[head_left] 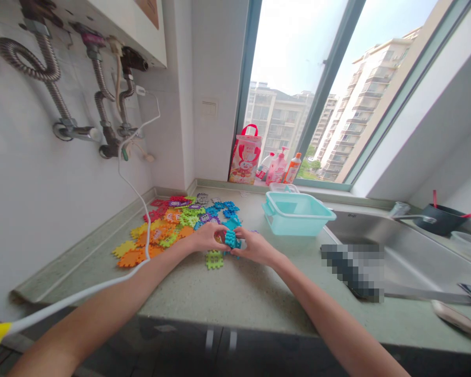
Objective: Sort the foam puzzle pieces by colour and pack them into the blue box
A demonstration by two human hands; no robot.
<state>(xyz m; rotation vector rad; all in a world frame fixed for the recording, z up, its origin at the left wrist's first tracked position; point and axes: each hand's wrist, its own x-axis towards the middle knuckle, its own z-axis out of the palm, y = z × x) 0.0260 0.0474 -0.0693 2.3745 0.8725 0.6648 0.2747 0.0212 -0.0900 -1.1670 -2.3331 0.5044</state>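
Between my two hands, just above the counter, is a small stack of blue interlocking plastic tiles (230,239) with notched edges. My left hand (209,237) grips it from the left, thumb and fingers curved round it. From the right, my right hand (251,245) pinches the same stack. A lime-green tile (214,259) with a window pattern lies flat in front of the left fingers. Behind and left spreads a loose pile of similar tiles: orange (157,234), yellow (124,248), red (157,212) and blue (230,209).
An aqua plastic basin (298,226) stands right of my hands, before the steel sink (408,251). A white cable (102,284) crosses above my left forearm. Bottles (277,168) and a red-handled bag (245,159) sit by the window. A blurred-out dark object (351,272) lies at the sink's edge.
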